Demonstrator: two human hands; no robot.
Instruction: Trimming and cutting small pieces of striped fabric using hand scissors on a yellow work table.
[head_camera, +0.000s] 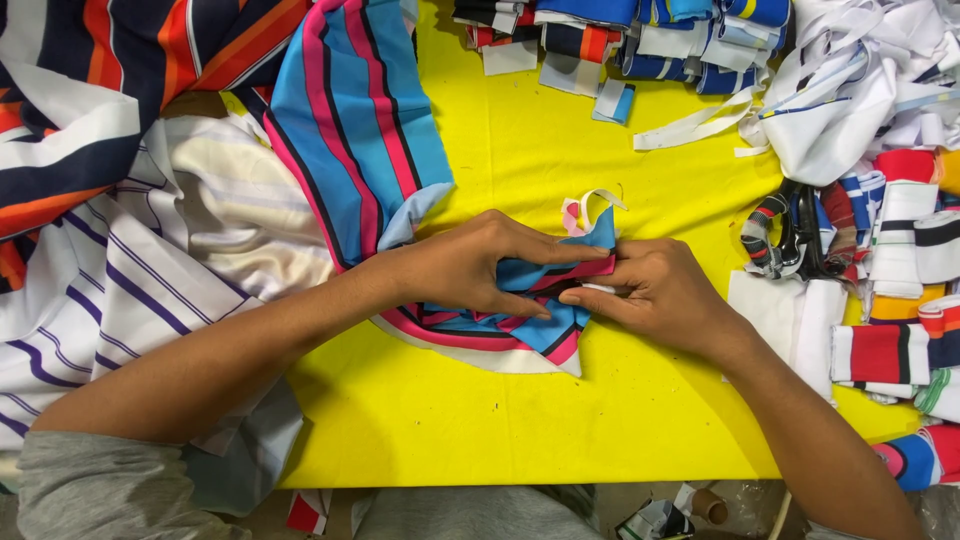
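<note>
I see left hand (480, 268) and right hand (650, 288) both closed, pinching folded edge of blue-pink striped fabric (370, 140) mid yellow table (520, 400). Fold half formed, my guess; rest of piece trails unfolded up-left. Finished strips piled at right (890, 290).

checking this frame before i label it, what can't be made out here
Head view:
- Fold of blue and pink striped fabric: covered by left hand and right hand.
- Scissors: blades wrapped under striped strips.
- Folded pieces: cut off by top edge.
</note>
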